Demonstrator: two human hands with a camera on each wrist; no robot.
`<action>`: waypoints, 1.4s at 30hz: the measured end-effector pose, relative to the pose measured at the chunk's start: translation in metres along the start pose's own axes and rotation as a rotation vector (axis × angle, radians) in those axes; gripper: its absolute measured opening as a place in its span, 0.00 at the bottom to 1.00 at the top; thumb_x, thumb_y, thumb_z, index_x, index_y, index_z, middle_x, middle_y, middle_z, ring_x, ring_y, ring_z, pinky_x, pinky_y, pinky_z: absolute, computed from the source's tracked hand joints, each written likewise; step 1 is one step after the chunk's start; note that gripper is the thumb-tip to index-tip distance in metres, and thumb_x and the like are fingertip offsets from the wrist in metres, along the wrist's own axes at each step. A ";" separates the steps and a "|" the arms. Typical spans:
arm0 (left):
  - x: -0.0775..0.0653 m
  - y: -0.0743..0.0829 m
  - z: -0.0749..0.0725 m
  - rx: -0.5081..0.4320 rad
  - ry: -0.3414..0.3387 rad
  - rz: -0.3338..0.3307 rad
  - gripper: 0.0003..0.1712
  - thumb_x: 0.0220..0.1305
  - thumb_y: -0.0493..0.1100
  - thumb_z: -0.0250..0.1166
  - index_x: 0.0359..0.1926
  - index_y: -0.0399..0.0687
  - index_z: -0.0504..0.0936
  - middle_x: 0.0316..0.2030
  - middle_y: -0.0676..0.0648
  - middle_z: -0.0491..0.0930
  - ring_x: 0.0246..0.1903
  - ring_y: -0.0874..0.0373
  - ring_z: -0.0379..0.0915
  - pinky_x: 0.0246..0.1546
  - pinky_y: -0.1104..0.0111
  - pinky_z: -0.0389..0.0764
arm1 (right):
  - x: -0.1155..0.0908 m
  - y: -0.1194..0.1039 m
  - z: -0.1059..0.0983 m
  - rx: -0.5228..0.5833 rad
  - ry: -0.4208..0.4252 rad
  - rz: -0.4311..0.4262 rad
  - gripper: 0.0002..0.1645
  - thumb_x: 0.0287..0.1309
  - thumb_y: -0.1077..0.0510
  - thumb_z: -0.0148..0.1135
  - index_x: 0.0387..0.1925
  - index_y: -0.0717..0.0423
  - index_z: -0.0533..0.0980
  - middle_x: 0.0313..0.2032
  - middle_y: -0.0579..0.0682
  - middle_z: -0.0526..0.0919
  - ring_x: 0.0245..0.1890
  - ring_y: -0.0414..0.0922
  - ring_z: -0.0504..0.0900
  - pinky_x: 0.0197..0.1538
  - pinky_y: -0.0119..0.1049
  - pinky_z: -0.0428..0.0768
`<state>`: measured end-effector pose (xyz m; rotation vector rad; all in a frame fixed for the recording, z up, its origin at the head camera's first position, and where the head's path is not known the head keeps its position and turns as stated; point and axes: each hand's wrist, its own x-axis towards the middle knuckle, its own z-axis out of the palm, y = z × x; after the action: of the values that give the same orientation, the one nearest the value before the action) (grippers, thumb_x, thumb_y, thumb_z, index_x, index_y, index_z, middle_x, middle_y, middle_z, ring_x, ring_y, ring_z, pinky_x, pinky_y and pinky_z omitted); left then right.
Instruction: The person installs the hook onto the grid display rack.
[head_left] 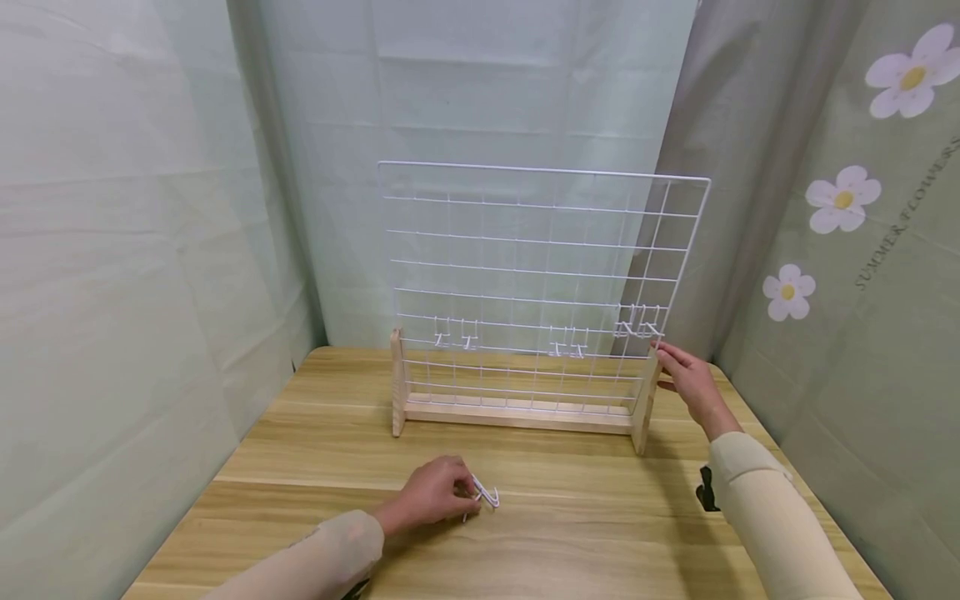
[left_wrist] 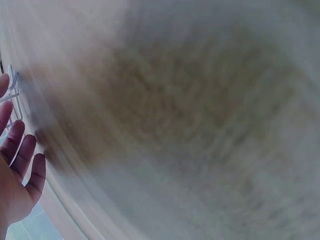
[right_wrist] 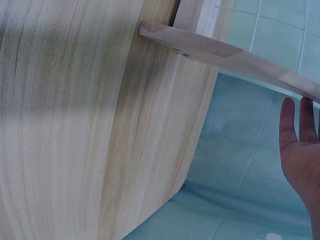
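My left hand (head_left: pixel 438 492) pinches a white wire hook (head_left: pixel 487 493) low over the front of the table. In the left wrist view, part of the hook (left_wrist: pixel 17 102) shows past the fingertips at the left edge. A white wire grid panel (head_left: pixel 536 272) stands upright in a wooden base (head_left: pixel 517 415). My right hand (head_left: pixel 693 385) holds the top of the right wooden upright (head_left: pixel 643 408) with its fingertips. The right wrist view shows the lower fingers (right_wrist: pixel 288 122) straight against that upright; the thumb is hidden there.
White wire hooks hang on the grid in groups: at left (head_left: pixel 455 335), mid-right (head_left: pixel 567 343) and right (head_left: pixel 637 322). The left wooden upright (head_left: pixel 398 383) stands on the wood-grain table (head_left: pixel 315 467). Pale curtains (head_left: pixel 142 217) surround the table, with printed flowers on the right.
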<state>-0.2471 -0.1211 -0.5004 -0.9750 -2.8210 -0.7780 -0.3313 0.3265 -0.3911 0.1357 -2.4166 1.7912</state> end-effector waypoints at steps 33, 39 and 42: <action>0.012 0.001 -0.004 0.034 0.141 0.008 0.04 0.55 0.40 0.71 0.25 0.53 0.86 0.26 0.62 0.77 0.30 0.66 0.75 0.32 0.70 0.77 | 0.000 0.002 0.001 0.014 0.007 0.000 0.39 0.75 0.40 0.44 0.74 0.62 0.58 0.72 0.65 0.59 0.69 0.63 0.61 0.65 0.60 0.66; 0.017 0.003 -0.008 0.043 0.203 0.024 0.05 0.53 0.38 0.69 0.24 0.53 0.85 0.25 0.61 0.78 0.28 0.66 0.75 0.30 0.72 0.76 | -0.001 0.001 0.001 0.014 0.008 0.006 0.39 0.75 0.40 0.44 0.74 0.62 0.58 0.73 0.64 0.58 0.70 0.63 0.60 0.66 0.61 0.64; 0.021 0.005 -0.010 0.048 0.234 0.008 0.05 0.52 0.39 0.68 0.24 0.54 0.85 0.26 0.60 0.79 0.28 0.67 0.75 0.30 0.71 0.77 | -0.002 0.001 0.002 0.019 0.011 0.009 0.39 0.75 0.40 0.44 0.74 0.62 0.58 0.73 0.64 0.58 0.70 0.63 0.60 0.66 0.61 0.64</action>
<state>-0.2619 -0.1106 -0.4850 -0.8279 -2.6215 -0.7649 -0.3296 0.3252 -0.3925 0.1166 -2.3971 1.8141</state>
